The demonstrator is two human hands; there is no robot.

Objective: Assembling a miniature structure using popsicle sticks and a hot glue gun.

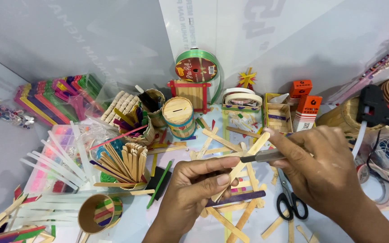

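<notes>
1. The left hand's grip (194, 182) is closed on a plain wooden craft stick (244, 163), thumb pressing it against the fingers, the stick slanting up and away.
2. The right hand's grip (314, 166) is pinched shut on a small grey craft knife (260, 156), its blade laid across the stick just beyond the left thumb.
3. The stick looks whole: pale, flat, round-ended, with no cut visible yet, so the cutting seems barely begun.
4. Beneath both hands the tabletop (127, 225) carries loose sticks, a purple stick (237, 198) and black-handled scissors (289, 200) under the right wrist.
</notes>
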